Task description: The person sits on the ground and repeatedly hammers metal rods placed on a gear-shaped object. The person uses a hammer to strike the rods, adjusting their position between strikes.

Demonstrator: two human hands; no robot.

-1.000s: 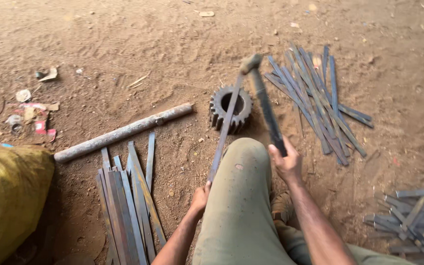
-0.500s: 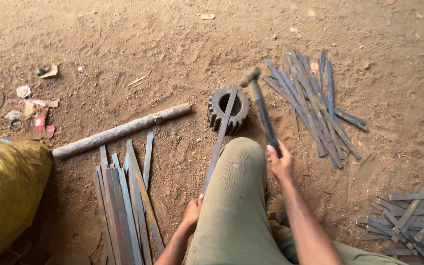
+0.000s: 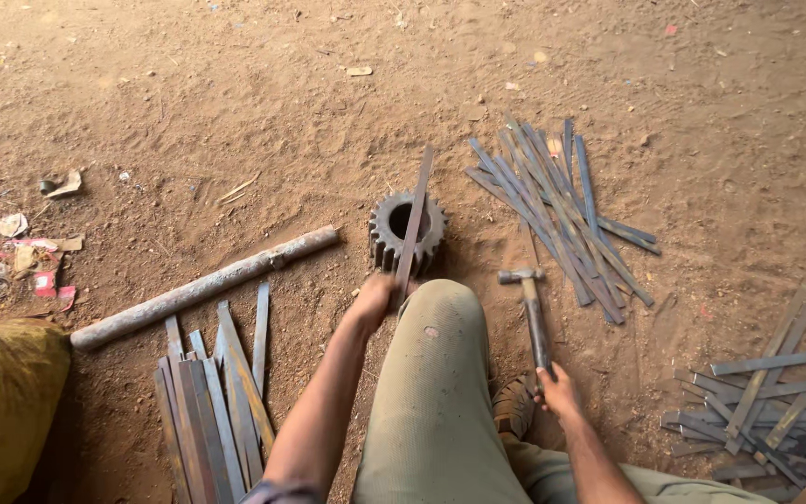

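My left hand [image 3: 372,297] grips the near end of a flat metal strip [image 3: 415,217] that lies across a dark steel gear [image 3: 407,231] standing on the dirt. The strip's far end points away past the gear. My right hand [image 3: 558,389] holds the handle of a hammer [image 3: 533,313], whose head rests low near the ground to the right of my bent knee [image 3: 440,317]. The hammer is apart from the strip.
A fan of flat metal strips [image 3: 562,210] lies right of the gear. Another stack of strips [image 3: 216,392] lies at lower left beside a long metal rod [image 3: 202,287]. More strips [image 3: 776,392] sit at lower right. A yellow sack [image 3: 2,401] fills the left corner.
The hammer has come down from above the gear to near the ground at my right. My left hand has slid the strip forward across the gear.
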